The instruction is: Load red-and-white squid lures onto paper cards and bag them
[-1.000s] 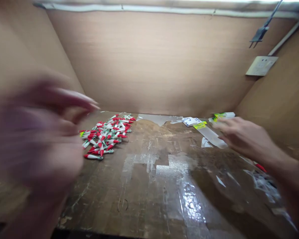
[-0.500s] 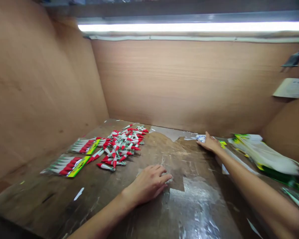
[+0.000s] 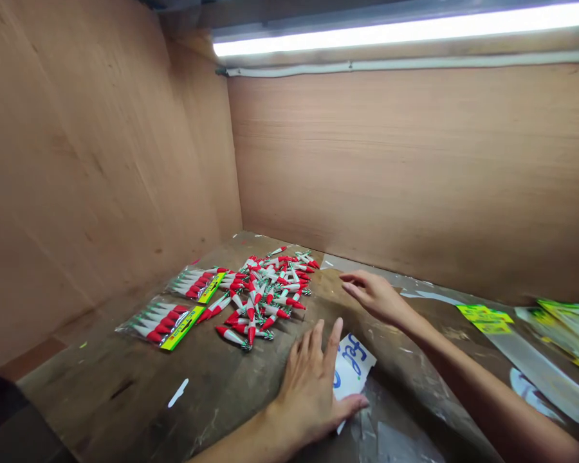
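Head view: step in hand looks like handling the written card, nr. side of the lure pile, slightly R. L hand spread wide at card, grip unclosed; R hand R of pile, loosely curled, nothing visible in grip. Next move prob. needs light finger contact w/ card. L of pile: clear front pack & rear pack, each w/ row of red/white lures.

The brown, scuffed desk bears a heap of red-and-white pieces at the frame's centre, two clear packs left of it, a white scrap lower left, blue-lettered paper lower centre, and yellow-topped clear bags toward the right edge.
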Demonstrator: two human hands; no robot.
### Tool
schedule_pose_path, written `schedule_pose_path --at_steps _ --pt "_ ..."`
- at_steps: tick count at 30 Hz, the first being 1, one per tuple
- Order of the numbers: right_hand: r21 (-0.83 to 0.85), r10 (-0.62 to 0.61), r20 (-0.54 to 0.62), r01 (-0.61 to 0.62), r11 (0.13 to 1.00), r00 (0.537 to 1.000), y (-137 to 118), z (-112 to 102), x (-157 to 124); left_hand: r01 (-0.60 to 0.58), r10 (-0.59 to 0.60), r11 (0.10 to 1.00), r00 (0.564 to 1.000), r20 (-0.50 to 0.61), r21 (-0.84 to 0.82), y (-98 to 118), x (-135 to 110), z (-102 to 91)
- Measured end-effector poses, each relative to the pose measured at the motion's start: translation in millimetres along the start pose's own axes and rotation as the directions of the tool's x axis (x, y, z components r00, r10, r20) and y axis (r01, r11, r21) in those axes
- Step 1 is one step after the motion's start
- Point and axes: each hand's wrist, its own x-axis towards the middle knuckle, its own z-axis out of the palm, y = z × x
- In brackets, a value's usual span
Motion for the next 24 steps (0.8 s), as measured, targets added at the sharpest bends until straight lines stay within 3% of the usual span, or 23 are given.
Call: schedule_pose_path --at_steps 3,5,10,13,17,21,24 --pt "-0.081 0.058 0.011 -0.057 0.995 0.998 13 23 83 0.036 -0.037 0.999 0.998 0.045 0.019 1 0 -7.9" --pt "-0.107 0.1 0.003 -0.099 0.989 0.995 21 45 124 0.068 -0.071 0.997 0.993 0.091 0.03 1 0 -13.8" --pt "-0.111 0.15 0.038 -0.145 0.983 0.988 30 88 171 0.106 -0.147 0.98 0.955 0.257 0.167 -2 6 -17.6" --pt "-0.094 0.178 0.03 -0.175 0.98 0.984 30 99 179 0.062 -0.126 0.975 0.946 0.299 0.213 -4 10 -17.0" --pt "-0.001 0.241 -0.036 -0.241 0.971 0.97 23 97 185 0.043 -0.058 0.995 0.982 0.18 0.084 -7 6 -20.3" --pt "0.204 0.259 -0.07 -0.24 0.949 0.963 16 64 160 -0.014 0.019 0.997 0.997 0.072 -0.074 -14 2 -24.4" --pt "0.364 0.184 0.02 -0.179 0.914 0.983 25 21 101 -0.074 0.071 0.987 0.997 -0.024 -0.146 -22 3 -22.1"
